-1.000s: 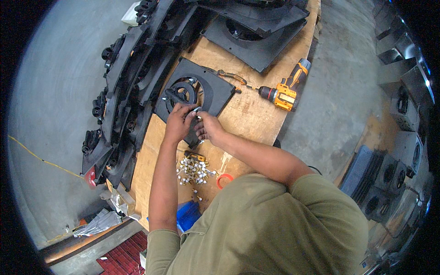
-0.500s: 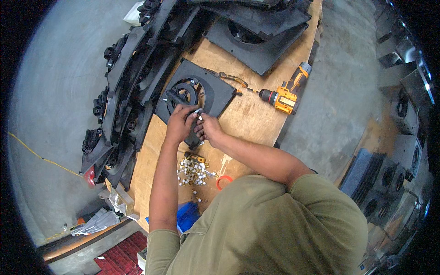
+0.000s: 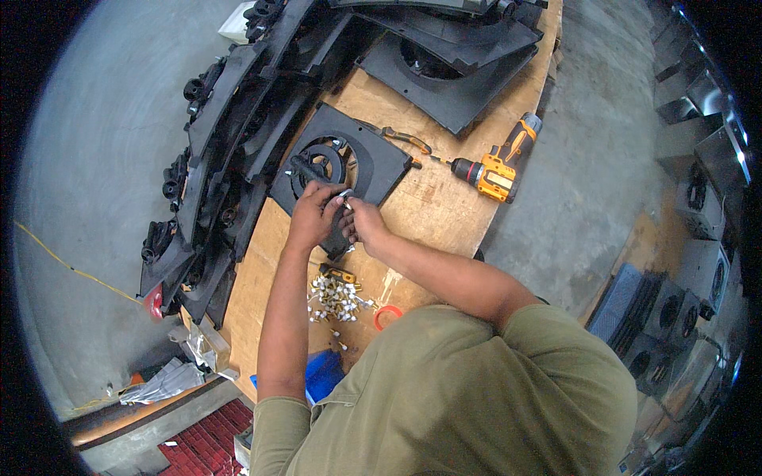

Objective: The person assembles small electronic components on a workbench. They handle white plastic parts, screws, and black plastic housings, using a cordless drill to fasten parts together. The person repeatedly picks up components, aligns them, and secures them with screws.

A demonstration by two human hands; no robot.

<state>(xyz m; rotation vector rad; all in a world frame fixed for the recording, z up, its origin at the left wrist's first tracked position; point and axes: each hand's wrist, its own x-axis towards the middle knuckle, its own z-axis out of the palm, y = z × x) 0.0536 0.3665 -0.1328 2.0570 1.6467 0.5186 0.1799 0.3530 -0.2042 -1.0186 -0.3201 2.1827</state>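
Note:
A black plastic panel point(image 3: 373, 163) with a round fan opening lies on the wooden table. Over its near edge, my left hand point(image 3: 315, 216) and my right hand point(image 3: 365, 224) meet with their fingertips together. Between them shows a small whitish piece point(image 3: 347, 204), too small to name, pinched by the right hand. The left fingers are closed beside it, and what they grip is partly hidden. Just below the hands lies a loose pile of small white-and-brass fittings point(image 3: 337, 297), with a yellow-and-black tool point(image 3: 339, 274) at its far side.
A yellow-and-black cordless drill point(image 3: 496, 170) lies near the table's right edge. Black panels point(image 3: 214, 151) stand stacked along the left, and another black panel point(image 3: 452, 87) lies at the far end. An orange ring point(image 3: 387, 317) and a blue bin point(image 3: 324, 377) sit close to my body.
Both hands stay together over the panel's near edge, with only slight finger movement. The whole view has shifted a little.

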